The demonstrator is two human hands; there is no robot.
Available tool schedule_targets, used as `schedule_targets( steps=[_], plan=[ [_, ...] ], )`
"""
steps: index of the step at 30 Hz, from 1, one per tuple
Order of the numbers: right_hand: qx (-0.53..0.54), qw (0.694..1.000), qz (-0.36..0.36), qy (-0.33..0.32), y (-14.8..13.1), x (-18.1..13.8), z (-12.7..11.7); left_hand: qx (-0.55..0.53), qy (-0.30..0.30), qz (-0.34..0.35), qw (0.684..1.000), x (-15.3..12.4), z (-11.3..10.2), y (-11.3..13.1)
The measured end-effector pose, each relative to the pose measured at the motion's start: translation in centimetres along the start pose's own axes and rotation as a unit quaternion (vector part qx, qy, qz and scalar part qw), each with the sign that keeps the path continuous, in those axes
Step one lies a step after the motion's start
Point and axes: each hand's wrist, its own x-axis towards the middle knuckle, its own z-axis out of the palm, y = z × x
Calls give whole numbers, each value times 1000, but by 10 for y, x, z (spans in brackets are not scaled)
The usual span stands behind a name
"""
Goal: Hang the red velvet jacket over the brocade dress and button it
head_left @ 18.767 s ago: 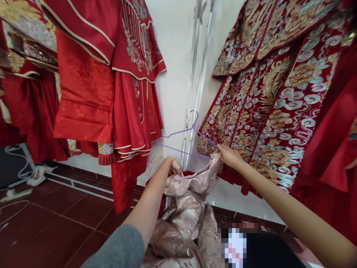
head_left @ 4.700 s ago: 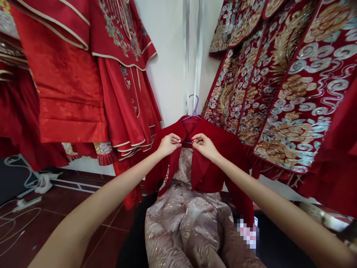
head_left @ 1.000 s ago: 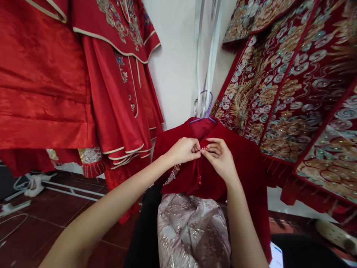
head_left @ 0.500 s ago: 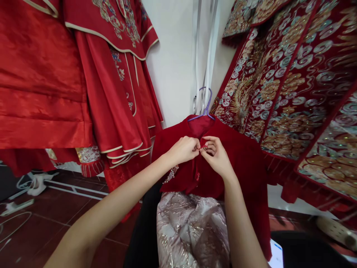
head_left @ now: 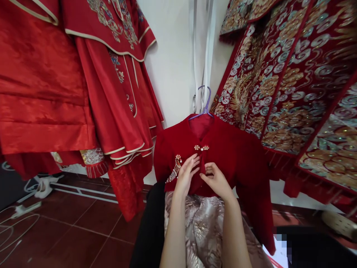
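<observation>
pale wall [head_left: 173,70] | red jacket [head_left: 234,152] | roughly upright | neck [head_left: 200,128] up, hem [head_left: 202,191] down

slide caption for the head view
Left hand and right hand below the beaded clasp of a red jacket on a purple hanger.

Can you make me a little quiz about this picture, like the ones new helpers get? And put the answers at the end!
1. What shiny thing joins the front of the dark red, velvety jacket above both hands?

2. True or false: the left hand is gripping the thin purple hanger.

3. Which hand is nearer the long gold brooch with dangling beads?
A) the left hand
B) the right hand

Key
1. A gold, flower-shaped clasp with a pearly bead in the middle.
2. False; that hand is at the front of the jacket, below the collar.
3. A.
</observation>
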Motion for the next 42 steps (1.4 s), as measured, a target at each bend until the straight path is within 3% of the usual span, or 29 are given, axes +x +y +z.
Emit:
schedule_targets(
  steps=[3, 6, 9, 12, 19, 25, 30, 35, 42],
  plan=[
    [0, 999, 2, -42, -9, -7, -8, 59, 1, 23, 998, 3, -3, 7],
    [52, 993, 22, -102, -31, -18, -19, 138, 72, 73, 985, 5, -11, 15],
    [82, 992, 28, -96, -56, -29, -28, 165, 163, 92, 968, 5, -28, 16],
    [81, 994, 12, -76, -74, -36, -30, 174, 201, 70, 961, 4, -46, 16],
    [114, 993, -23, -35, -88, -38, -12, 177, 107, 34, 978, -1, -62, 23],
    [181, 980, -22, -76, -83, -43, -16, 222, 59, 41, 973, -6, -55, 25],
    [141, 983, -47, -106, -87, -42, -8, 260, 59, 50, 963, -6, -47, 22],
    [125, 981, -64, -132, -75, -32, 27, 217, 96, 66, 969, -3, -45, 18],
    [0, 997, -76, 33, -27, -15, 57, 228, 110, 97, 963, 0, -48, 15]
  ],
)
